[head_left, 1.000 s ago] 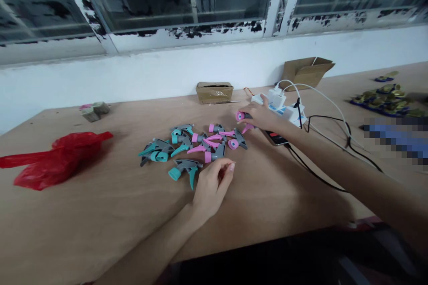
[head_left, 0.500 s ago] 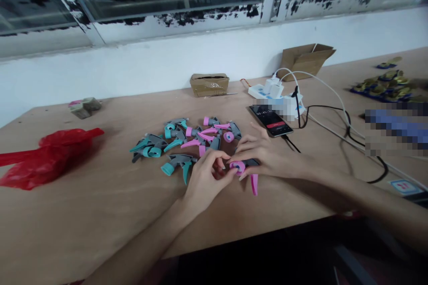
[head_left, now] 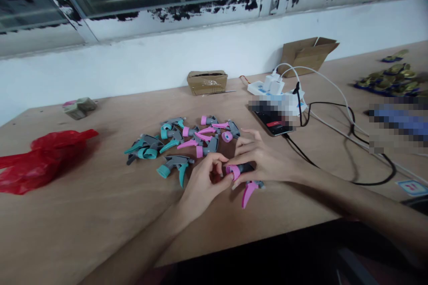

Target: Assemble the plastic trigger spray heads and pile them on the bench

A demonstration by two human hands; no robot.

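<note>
Between my two hands is a pink and grey trigger sprayer head (head_left: 234,171), its pink collar facing left and its pink trigger pointing down. My right hand (head_left: 262,160) is closed around its grey body and hides part of it. At the collar, the thumb and index finger of my left hand (head_left: 204,180) are pinched together; the exact contact is partly hidden. Just behind my hands lie several pink sprayer heads (head_left: 207,136). Several teal sprayer heads (head_left: 174,164) are spread to the left of my left hand.
A phone (head_left: 272,120) with a cable lies beyond my right hand, near a white power strip (head_left: 256,88) with chargers. Two cardboard boxes (head_left: 207,83) stand by the wall. At left is a red plastic bag (head_left: 50,156); gold and blue parts (head_left: 391,81) lie at far right.
The held sprayer head has turned, so its collar faces more sideways and its trigger hangs lower. Both hands stay on it. The camera view has shifted slightly.
</note>
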